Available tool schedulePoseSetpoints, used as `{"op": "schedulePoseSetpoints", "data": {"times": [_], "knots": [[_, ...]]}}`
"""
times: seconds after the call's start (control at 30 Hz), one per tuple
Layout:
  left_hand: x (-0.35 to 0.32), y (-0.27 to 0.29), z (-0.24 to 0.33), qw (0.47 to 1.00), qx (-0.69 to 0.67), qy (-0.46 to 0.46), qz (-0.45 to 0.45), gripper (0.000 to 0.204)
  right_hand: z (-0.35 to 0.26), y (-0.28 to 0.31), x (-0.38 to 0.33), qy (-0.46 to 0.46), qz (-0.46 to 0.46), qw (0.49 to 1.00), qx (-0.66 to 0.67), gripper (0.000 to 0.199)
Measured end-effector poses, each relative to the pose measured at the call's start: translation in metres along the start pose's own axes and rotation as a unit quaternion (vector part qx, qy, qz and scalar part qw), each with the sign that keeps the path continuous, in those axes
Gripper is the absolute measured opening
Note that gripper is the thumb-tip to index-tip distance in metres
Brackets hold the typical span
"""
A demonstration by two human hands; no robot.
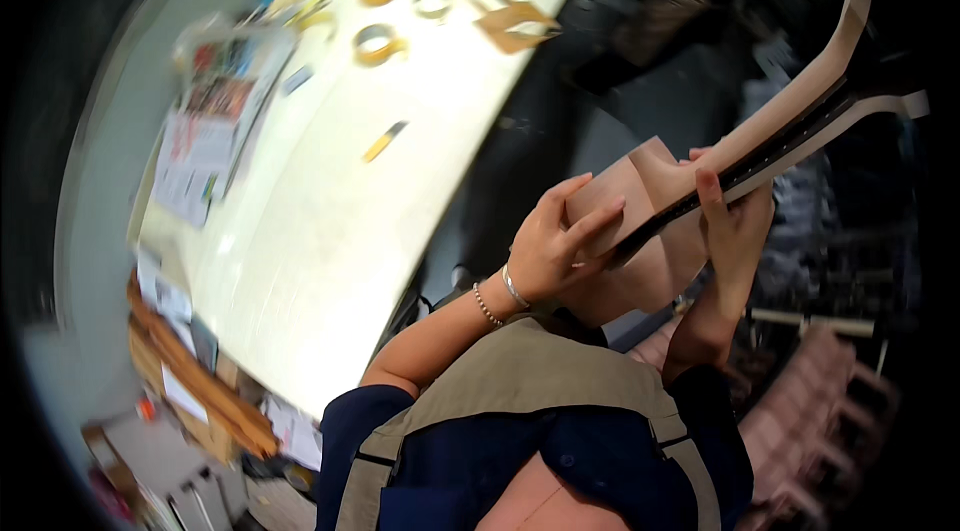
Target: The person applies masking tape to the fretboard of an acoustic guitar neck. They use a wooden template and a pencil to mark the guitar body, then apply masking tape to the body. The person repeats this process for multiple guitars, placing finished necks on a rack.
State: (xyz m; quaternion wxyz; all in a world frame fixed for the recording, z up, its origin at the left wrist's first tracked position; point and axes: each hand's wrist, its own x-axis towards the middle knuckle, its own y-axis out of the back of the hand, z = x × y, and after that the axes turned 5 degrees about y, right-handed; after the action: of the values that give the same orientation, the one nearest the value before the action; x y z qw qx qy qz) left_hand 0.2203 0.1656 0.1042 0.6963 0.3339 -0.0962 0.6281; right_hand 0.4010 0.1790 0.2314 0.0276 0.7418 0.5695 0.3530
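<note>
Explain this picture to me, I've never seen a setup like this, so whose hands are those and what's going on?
There's no machine here: one person works with two bare hands. A wide fisheye camera on their head looks down, so straight edges bend and the person's apron shows below.

The left hand and right hand hold a beige piece with long strips reaching up to the right and a dark, dotted band between them. It's held up, off the table.

On the pale table lie tape rolls, a small yellow-and-black tool, a flat brown piece and, at the left, papers.
</note>
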Motion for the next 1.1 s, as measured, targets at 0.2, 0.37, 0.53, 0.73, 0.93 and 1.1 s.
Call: {"op": "schedulePoseSetpoints", "data": {"times": [0.2, 0.37, 0.53, 0.73, 0.93, 1.1], "knots": [[-0.047, 0.118, -0.026, 0.955, 0.098, 0.166, 0.225, 0.060, -0.024, -0.114, 0.091, 0.082, -0.323, 0.897, 0.290, 0.044], [-0.114, 0.193, -0.038, 0.857, -0.113, 0.338, 0.373, 0.059, -0.008, -0.235, 0.167, 0.027, -0.458, 0.817, 0.350, 0.040], [-0.190, 0.222, -0.087, 0.782, -0.153, 0.407, 0.446, 0.058, 0.017, -0.385, 0.166, -0.129, -0.575, 0.753, 0.293, 0.030], [-0.222, 0.248, -0.102, 0.661, -0.212, 0.534, 0.481, 0.053, 0.052, -0.521, 0.131, -0.229, -0.681, 0.649, 0.249, 0.030], [-0.079, 0.195, -0.137, 0.711, 0.492, 0.474, 0.166, 0.047, 0.078, -0.573, 0.128, -0.268, -0.686, 0.636, 0.229, 0.037], [-0.041, 0.113, -0.237, 0.708, 0.499, 0.492, 0.088, 0.037, 0.104, -0.515, 0.148, 0.067, -0.520, 0.820, 0.231, 0.039]]}}
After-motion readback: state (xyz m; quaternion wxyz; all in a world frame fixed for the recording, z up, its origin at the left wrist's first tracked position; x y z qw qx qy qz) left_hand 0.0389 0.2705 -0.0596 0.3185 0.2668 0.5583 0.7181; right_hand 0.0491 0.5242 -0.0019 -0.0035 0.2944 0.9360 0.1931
